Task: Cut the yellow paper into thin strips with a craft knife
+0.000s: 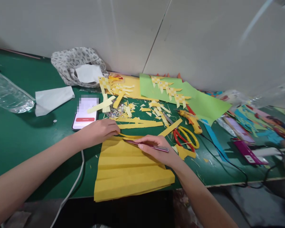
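Observation:
A folded yellow sheet (133,171) lies at the table's front edge, creased across in several places. My right hand (156,147) is closed around a slim metallic pen-like tool (160,148), its tip on the sheet's upper part. At the sheet's upper left corner, my left hand (105,129) has its fingers together on a narrow yellow strip (128,135) along the top edge. Just beyond are cut yellow strips (142,123) and small scraps. Scissors with red handles (180,141) and a pair with yellow handles (192,136) lie to the right.
A lit phone (85,110) with a white cable (79,177) is at left, near a plastic bottle (11,91) and a patterned cloth bag (68,63). Woven paper fish (173,91) rest on green paper (204,101). A yellow glue gun (192,122) trails a black cord.

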Tool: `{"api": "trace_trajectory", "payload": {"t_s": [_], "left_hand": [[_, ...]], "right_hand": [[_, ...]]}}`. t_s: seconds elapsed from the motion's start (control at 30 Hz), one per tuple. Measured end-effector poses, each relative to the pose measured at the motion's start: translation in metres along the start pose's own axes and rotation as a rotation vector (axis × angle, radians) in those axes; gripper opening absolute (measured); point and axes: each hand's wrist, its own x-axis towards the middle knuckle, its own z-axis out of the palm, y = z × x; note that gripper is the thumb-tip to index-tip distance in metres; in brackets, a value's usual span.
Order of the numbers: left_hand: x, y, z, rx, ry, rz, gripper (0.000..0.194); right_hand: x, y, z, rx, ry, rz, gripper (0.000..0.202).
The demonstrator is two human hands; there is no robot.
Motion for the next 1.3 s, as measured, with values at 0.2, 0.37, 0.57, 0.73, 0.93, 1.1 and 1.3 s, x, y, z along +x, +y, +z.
{"api": "trace_trajectory", "payload": {"t_s": [0.2, 0.37, 0.57, 0.73, 0.93, 1.1, 1.3], "left_hand": [[-0.002, 0.001, -0.001, -0.021, -0.035, -0.024, 0.025], [-0.001, 0.006, -0.004, 0.020, -0.055, -0.019, 0.025], [0.007, 0.024, 0.003, 0.182, -0.046, -0.031, 0.031], [0.017, 0.033, 0.008, 0.190, -0.080, -0.093, 0.027], [0.024, 0.030, 0.008, 0.062, -0.097, -0.134, 0.021], [0.019, 0.024, 0.007, 0.124, -0.048, -0.069, 0.026], [0.015, 0.020, 0.010, 0.168, -0.036, -0.056, 0.025]], "right_hand": [[-0.011, 0.017, -0.030, 0.051, 0.124, 0.077, 0.022], [-0.017, 0.027, -0.036, 0.147, 0.145, 0.072, 0.017], [-0.009, 0.025, -0.025, 0.152, 0.132, 0.091, 0.020], [0.000, 0.018, -0.016, 0.188, 0.116, 0.062, 0.019], [0.010, 0.018, -0.014, 0.235, 0.099, 0.023, 0.017], [0.020, 0.016, -0.016, 0.267, 0.206, -0.010, 0.023], [0.027, 0.010, -0.005, 0.288, 0.218, 0.010, 0.025]]}}
